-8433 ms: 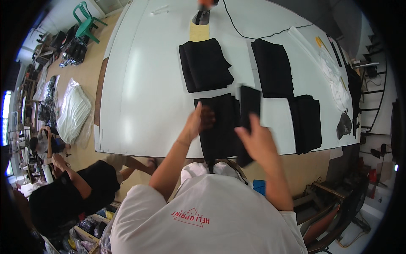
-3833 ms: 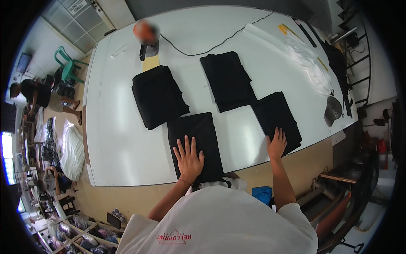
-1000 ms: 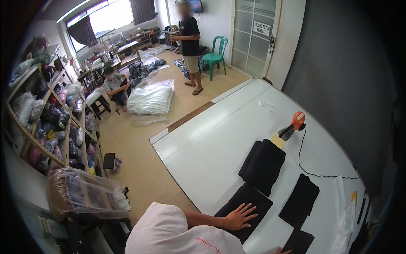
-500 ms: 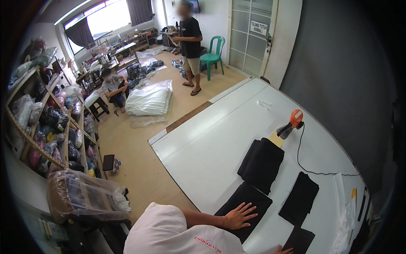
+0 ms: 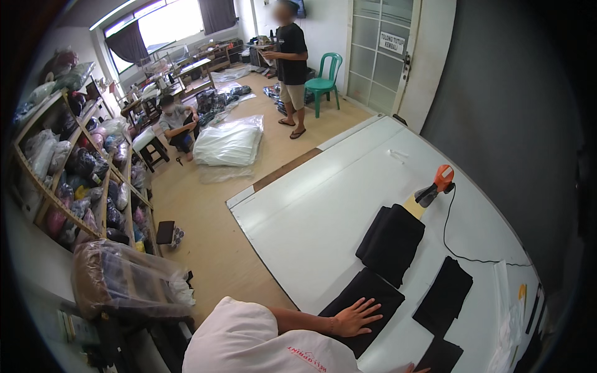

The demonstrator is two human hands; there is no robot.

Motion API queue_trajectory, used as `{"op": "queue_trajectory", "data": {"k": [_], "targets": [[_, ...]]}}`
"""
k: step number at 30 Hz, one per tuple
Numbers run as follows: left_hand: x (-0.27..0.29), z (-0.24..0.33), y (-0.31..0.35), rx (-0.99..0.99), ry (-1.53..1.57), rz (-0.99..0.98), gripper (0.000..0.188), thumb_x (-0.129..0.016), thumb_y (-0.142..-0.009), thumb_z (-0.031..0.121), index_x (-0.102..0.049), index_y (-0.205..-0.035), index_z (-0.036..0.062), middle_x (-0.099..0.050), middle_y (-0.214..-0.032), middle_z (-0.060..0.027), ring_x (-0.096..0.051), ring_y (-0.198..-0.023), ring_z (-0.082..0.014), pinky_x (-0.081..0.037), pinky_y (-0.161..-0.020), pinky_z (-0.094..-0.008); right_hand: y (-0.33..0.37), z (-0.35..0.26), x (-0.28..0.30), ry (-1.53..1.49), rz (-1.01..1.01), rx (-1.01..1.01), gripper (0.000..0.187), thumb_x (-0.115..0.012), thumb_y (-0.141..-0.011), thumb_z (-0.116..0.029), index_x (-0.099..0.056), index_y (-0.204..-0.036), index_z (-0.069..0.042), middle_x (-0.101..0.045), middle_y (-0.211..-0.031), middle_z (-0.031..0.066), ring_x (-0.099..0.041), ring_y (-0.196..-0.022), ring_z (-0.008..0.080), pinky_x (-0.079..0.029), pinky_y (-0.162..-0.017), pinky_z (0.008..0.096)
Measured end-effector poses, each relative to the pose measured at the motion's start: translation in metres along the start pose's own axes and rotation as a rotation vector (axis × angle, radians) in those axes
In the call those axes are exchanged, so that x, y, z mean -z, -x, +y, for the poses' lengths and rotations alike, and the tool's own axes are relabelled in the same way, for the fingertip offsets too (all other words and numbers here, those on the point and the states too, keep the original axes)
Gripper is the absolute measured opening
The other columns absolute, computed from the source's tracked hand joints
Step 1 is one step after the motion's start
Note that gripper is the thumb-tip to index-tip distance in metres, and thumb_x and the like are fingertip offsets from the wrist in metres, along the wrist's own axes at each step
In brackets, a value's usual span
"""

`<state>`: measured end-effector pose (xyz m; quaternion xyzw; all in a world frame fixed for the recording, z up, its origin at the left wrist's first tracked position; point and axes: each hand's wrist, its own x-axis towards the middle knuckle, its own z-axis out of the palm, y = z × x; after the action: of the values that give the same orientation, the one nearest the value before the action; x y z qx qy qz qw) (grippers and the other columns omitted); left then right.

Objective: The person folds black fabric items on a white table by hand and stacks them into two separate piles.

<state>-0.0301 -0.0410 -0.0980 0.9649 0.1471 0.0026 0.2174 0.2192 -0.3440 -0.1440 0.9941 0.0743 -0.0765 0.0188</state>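
My left hand (image 5: pixel 356 318) lies palm down with spread fingers on a folded piece of black fabric (image 5: pixel 376 289), near the front of the white table (image 5: pixel 298 239). Only a few fingers of my right hand (image 5: pixel 415 368) show at the lower edge, stretched out and apart beside a smaller black fabric piece (image 5: pixel 441 355); whether they touch it I cannot tell. Just beyond the left hand's fabric sits a thicker folded black stack (image 5: pixel 390 244). Another black piece (image 5: pixel 444 295) lies to the right, meeting the smaller one.
An orange-and-grey corded power tool (image 5: pixel 441 180) stands behind the stack by a yellow sheet (image 5: pixel 414 206); its black cord (image 5: pixel 457 251) crosses the table's right side. Clear plastic (image 5: pixel 507 323) lies at the right edge. One person (image 5: pixel 291 59) stands beyond; another (image 5: pixel 177 124) squats by wrapped white bundles (image 5: pixel 229 143).
The whole view has shifted slightly, so the scene sits a little further right. My left hand stays spread on the fabric; the right hand has slipped slightly lower in the picture.
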Motion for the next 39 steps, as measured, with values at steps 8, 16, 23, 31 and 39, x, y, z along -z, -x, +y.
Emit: {"op": "queue_trajectory", "data": {"k": [8, 16, 23, 31, 39], "targets": [[-0.004, 0.0, -0.005, -0.034, 0.077, -0.022, 0.064, -0.038, -0.102, 0.049, -0.026, -0.155, 0.0148, -0.012, -0.163, -0.0187, -0.005, -0.152, -0.0374, -0.004, -0.123, -0.0536, -0.03, 0.044, -0.034, -0.089, 0.138, 0.02, 0.082, -0.058, -0.091, -0.055, -0.038, -0.146, 0.003, -0.036, -0.151, 0.0277, -0.032, -0.142, 0.0449, -0.027, -0.112, 0.063], [-0.012, -0.001, 0.0, -0.077, 0.145, 0.082, 0.063, -0.043, -0.1, 0.045, -0.031, -0.153, 0.013, -0.013, -0.163, -0.0191, -0.004, -0.152, -0.0372, -0.003, -0.123, -0.0546, -0.049, 0.047, -0.012, 0.04, 0.104, 0.118, 0.074, -0.061, -0.089, -0.049, -0.044, -0.136, 0.006, -0.049, -0.135, 0.0288, -0.05, -0.122, 0.0437, -0.043, -0.099, 0.0555], [-0.009, -0.002, -0.001, -0.034, 0.112, 0.036, 0.063, -0.039, -0.101, 0.047, -0.03, -0.154, 0.0142, -0.012, -0.163, -0.0184, -0.005, -0.152, -0.0376, -0.005, -0.122, -0.0548, -0.052, 0.034, 0.006, 0.155, 0.022, 0.146, 0.069, -0.064, -0.088, -0.044, -0.048, -0.13, 0.008, -0.059, -0.124, 0.0295, -0.064, -0.105, 0.0429, -0.055, -0.086, 0.0499], [-0.014, 0.0, -0.004, -0.021, 0.037, 0.071, 0.062, -0.038, -0.102, 0.048, -0.027, -0.155, 0.0171, -0.013, -0.164, -0.0158, -0.007, -0.152, -0.036, -0.007, -0.122, -0.0537, -0.061, 0.04, -0.017, 0.069, 0.194, 0.198, 0.065, -0.057, -0.093, -0.04, -0.045, -0.135, 0.009, -0.056, -0.129, 0.0312, -0.064, -0.106, 0.0428, -0.055, -0.086, 0.0504], [-0.008, 0.003, -0.004, -0.012, 0.027, 0.042, 0.061, -0.035, -0.103, 0.049, -0.028, -0.155, 0.0175, -0.013, -0.164, -0.0143, -0.006, -0.152, -0.0348, -0.007, -0.123, -0.0528, -0.086, 0.065, -0.058, -0.039, 0.59, 0.411, 0.063, -0.053, -0.096, -0.036, -0.043, -0.139, 0.008, -0.054, -0.131, 0.0318, -0.064, -0.106, 0.0427, -0.055, -0.085, 0.0509]]}}
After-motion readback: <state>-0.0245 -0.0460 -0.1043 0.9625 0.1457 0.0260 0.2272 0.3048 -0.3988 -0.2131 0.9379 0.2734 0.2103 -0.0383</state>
